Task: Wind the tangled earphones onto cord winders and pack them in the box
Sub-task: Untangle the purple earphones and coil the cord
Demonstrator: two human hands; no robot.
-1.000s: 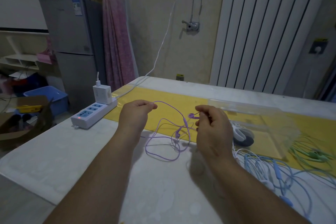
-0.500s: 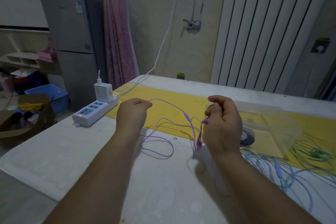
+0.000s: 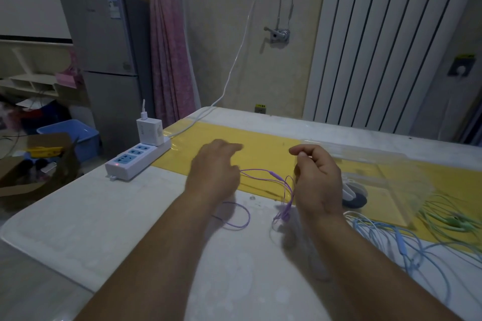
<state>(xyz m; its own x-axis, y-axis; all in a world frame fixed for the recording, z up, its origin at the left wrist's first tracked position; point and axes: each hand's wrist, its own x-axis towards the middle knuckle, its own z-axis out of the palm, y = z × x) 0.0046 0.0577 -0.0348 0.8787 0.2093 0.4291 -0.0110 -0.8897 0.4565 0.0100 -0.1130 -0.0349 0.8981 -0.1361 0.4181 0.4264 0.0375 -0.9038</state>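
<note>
Just above the table (image 3: 104, 216), at the near edge of its yellow mat (image 3: 260, 143), a person holds the purple earphones (image 3: 271, 173) strung between two hands. The left hand (image 3: 216, 169), blurred, has its fingers curled down over one end of the cord. The right hand (image 3: 317, 177) presses thumb to forefinger in a pinch, with several purple strands dangling under it and a slack loop lying on the tabletop between the forearms. No winding has begun, by the look of it, and the cord appears snarled beneath the right hand. Pulling the hands apart from here could cinch that snarl tighter or strain the thin wire at its inline pod. The trailing strands also hang close to the blue earphones (image 3: 386, 237), heaped toward the table's right edge beside the green earphones (image 3: 448, 219), and could snag on them. The clear box (image 3: 391, 164) sits on the mat just beyond the right hand, a light thing that a dragged cord might shove.
</note>
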